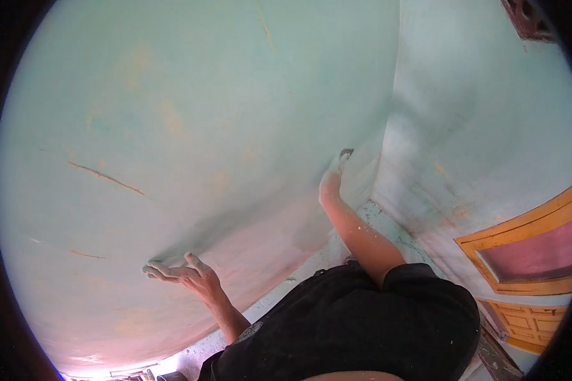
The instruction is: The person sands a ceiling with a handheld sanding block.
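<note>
A pale green wall [190, 120] with patchy, dusty paint fills most of the head view. My left hand [187, 274] is close against its lower part, fingers stretched out and thumb apart, the fingertips coated in whitish dust. Nothing is in that hand. Higher and to the right, near the corner, my right hand [331, 179] is raised to the same wall, also whitened with dust. Its fingers are closed on a small dark flat piece [346, 152], whose edge shows past the fingertips; I cannot tell its exact kind.
Thin brownish cracks [106, 177] run across the wall on the left. A second wall [483, 114] meets it at the right-hand corner. On that side are a yellow-framed pink panel [534, 254] and a yellow wooden door or shutter [527, 322]. White specks dot my arm.
</note>
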`<state>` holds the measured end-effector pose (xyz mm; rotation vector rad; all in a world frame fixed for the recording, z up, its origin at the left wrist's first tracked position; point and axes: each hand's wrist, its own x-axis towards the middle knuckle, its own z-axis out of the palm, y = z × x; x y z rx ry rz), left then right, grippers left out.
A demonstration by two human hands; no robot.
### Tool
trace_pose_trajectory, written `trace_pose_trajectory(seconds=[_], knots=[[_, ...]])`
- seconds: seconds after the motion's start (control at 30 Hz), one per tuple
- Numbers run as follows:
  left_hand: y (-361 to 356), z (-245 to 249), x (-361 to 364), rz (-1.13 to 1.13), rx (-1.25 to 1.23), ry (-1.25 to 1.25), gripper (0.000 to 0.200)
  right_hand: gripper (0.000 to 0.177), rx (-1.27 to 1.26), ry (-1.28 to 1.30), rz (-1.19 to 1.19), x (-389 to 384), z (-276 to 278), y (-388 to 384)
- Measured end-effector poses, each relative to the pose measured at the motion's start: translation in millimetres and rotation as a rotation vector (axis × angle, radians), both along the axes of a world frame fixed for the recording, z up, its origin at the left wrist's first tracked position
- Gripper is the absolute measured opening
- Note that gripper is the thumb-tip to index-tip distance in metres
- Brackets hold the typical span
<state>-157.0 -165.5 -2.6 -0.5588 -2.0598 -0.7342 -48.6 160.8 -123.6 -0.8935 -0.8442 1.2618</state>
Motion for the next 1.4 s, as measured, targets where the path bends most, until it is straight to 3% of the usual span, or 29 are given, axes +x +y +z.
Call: trace_pose_trajectory(seconds=[0.03, 0.07, 0.13, 0.2, 0.33, 0.4, 0.47, 0.5, 0.57, 0.6, 0.67, 0.7, 0.73, 0.77, 0.87, 0.97, 1.03, 1.07, 1.13, 1.2, 1.23, 1.3, 1.4], knots=[[1.0, 1.7, 0.8, 0.005, 0.003, -0.001, 0.088, 0.065, -0.217, 0.119, 0.053, 2.0, 8.0, 2.4], [2.7, 3.5, 3.0, 0.009, 0.001, -0.002, 0.088, 0.065, -0.231, 0.115, 0.043, 3.1, 22.1, 1.3], [5.3, 4.5, 3.0, 0.001, -0.001, 0.009, 0.088, 0.063, 0.380, -0.121, -0.009, 0.9, 61.4, -13.9], [8.4, 4.7, 2.9, 0.002, 0.006, 0.020, 0.087, 0.062, 0.713, -0.405, 0.011, 14.0, 100.0, -30.6], [8.7, 4.9, 6.4, 0.027, 0.000, 0.020, 0.088, 0.062, 0.963, -0.511, 0.083, 26.9, 86.1, -29.2], [8.7, 5.0, 3.3, 0.033, 0.014, 0.029, 0.090, 0.065, 0.768, -0.506, 0.001, 20.0, 31.4, -6.1], [3.4, 3.8, 4.2, 0.032, -0.042, 0.013, 0.095, 0.063, 0.367, -0.070, -0.109, 1.4, -16.4, 15.1], [3.1, 4.3, 4.7, 0.042, -0.037, 0.013, 0.095, 0.063, 0.372, -0.068, -0.100, 1.0, -20.1, 21.4], [3.3, 5.2, 7.0, 0.044, -0.054, -0.025, 0.101, 0.065, -0.118, -0.046, 0.018, 4.7, -27.0, 30.2], [3.5, 5.0, 7.8, 0.044, -0.055, -0.031, 0.101, 0.065, -0.119, -0.052, 0.017, 7.2, -11.1, 26.2], [3.7, 7.4, 10.0, 0.041, -0.068, -0.018, 0.101, 0.057, 0.220, -0.031, 0.024, 16.2, 56.4, 6.1], [5.8, 8.4, 10.6, 0.036, -0.071, -0.023, 0.101, 0.057, 0.217, -0.037, 0.020, 20.7, 71.5, -1.9], [7.8, 9.4, 11.9, 0.027, -0.053, -0.013, 0.101, 0.058, 0.458, -0.198, 0.046, 26.8, 81.5, -13.2], [9.6, 10.5, 13.3, 0.018, -0.035, -0.002, 0.102, 0.059, 0.698, -0.359, 0.074, 31.2, 84.6, -18.2], [11.3, 15.5, 20.6, 0.019, -0.051, -0.048, 0.102, 0.057, 0.723, -0.438, 0.032, 35.1, 58.5, 1.9], [5.4, 18.4, 25.3, 0.036, -0.104, -0.119, 0.103, 0.055, 0.265, -0.362, -0.158, 25.1, -2.0, 44.8], [-0.3, 19.3, 24.9, 0.025, -0.116, -0.149, 0.102, 0.058, -0.088, 0.070, -0.115, 26.7, -29.8, 74.1], [-2.0, 19.3, 26.1, 0.023, -0.134, -0.180, 0.102, 0.058, -0.083, 0.069, -0.123, 33.0, -15.9, 74.0], [-0.5, 21.4, 28.0, -0.001, -0.131, -0.184, 0.103, 0.060, -0.429, 0.264, 0.061, 45.5, 30.5, 69.1], [2.0, 23.2, 31.3, 0.023, -0.180, -0.204, 0.107, 0.057, 0.060, 0.118, -0.114, 30.0, 23.1, 70.6], [3.8, 22.6, 30.4, 0.016, -0.181, -0.201, 0.107, 0.057, 0.060, 0.119, -0.121, 26.8, 23.3, 65.5], [6.6, 20.6, 30.2, 0.082, -0.202, -0.201, 0.112, 0.056, 0.596, -0.331, -0.148, 37.5, 57.8, 39.3], [12.1, 21.4, 27.3, 0.124, -0.315, -0.057, 0.116, 0.056, 0.564, -0.407, -0.091, 43.8, 33.2, 47.5]])
